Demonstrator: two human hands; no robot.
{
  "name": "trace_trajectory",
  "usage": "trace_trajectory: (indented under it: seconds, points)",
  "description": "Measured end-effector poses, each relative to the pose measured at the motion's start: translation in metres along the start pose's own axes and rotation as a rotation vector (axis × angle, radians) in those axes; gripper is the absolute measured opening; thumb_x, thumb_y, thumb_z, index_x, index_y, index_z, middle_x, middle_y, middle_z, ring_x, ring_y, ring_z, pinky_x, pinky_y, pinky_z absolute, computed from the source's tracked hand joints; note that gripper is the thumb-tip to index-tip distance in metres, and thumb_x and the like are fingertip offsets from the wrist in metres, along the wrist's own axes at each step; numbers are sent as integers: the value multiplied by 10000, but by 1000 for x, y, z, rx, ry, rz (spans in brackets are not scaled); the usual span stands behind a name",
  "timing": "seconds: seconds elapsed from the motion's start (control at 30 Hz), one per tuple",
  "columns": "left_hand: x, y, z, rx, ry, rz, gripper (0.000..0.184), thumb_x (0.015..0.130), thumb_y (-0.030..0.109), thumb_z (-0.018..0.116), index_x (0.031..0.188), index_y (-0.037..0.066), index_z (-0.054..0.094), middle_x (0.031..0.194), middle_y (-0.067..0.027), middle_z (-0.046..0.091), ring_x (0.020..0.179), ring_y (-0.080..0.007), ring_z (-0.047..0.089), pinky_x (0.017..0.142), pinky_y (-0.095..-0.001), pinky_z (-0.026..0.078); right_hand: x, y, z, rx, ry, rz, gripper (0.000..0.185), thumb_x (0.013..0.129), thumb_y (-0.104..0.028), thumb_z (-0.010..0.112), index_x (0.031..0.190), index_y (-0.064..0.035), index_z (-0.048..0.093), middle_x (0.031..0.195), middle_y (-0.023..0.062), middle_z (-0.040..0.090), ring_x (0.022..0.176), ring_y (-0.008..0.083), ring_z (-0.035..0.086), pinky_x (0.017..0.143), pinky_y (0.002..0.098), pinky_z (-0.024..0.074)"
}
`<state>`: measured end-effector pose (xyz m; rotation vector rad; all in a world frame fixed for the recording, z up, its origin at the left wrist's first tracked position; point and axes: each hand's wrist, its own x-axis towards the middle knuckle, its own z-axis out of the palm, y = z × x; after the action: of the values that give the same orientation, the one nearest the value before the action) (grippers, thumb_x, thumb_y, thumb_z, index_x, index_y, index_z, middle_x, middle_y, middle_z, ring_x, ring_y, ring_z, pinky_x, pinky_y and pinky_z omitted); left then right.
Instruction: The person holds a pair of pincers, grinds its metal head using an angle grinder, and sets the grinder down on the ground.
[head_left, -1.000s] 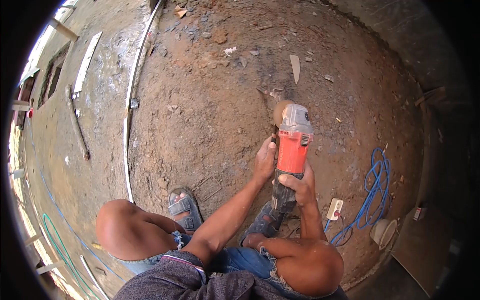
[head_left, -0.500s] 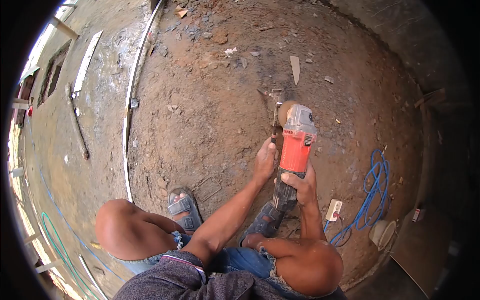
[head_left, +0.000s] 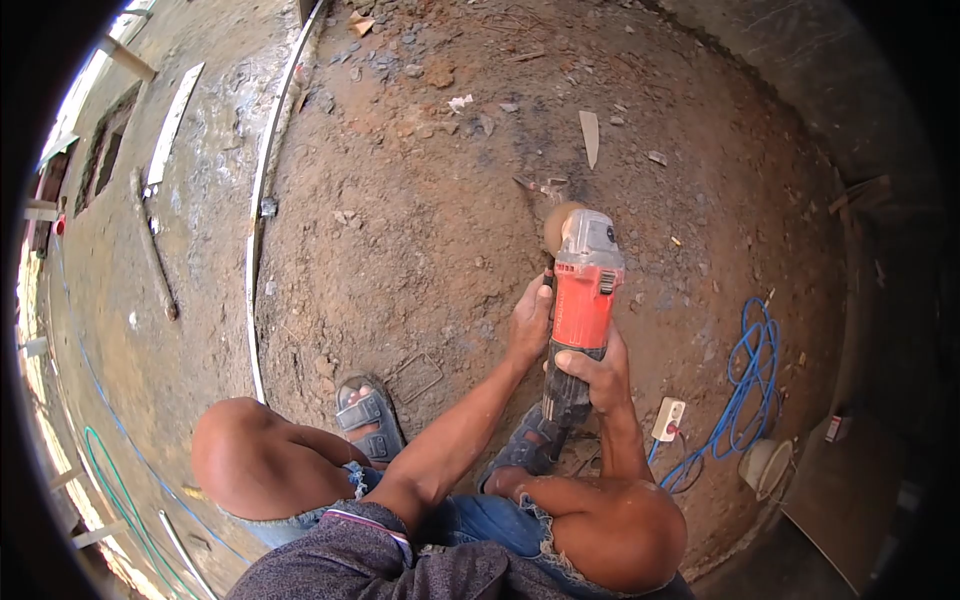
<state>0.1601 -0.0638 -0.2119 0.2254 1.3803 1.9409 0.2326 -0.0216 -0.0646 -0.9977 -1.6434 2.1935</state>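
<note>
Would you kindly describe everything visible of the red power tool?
The red power tool, apparently an angle grinder, has a red body, seemingly plastic, a black rear section, a dusty greyish head and a tan disc. Its head points forward, above dirt ground; the right hand's grip holds the black section. Whether the disc spins is unclear.

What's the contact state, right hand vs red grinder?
Touching. The head view shows it: the right hand grips the red grinder around its black rear part, thumb lying across it.
</note>
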Motion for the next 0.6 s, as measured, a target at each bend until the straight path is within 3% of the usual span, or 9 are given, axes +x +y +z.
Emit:
trace_trajectory:
  seconds: [0.6]
  points:
    - [-4, 12, -2, -49, -26, -38, 613, 992, 495, 429, 1389, 27, 425, 691, 49, 438, 609, -55, 406, 553, -220, 354, -1, -6, 0, 45, 26, 63, 694, 685, -208, 744, 1272, 15, 450, 1068, 50, 562, 947, 133, 560, 857, 286, 458]
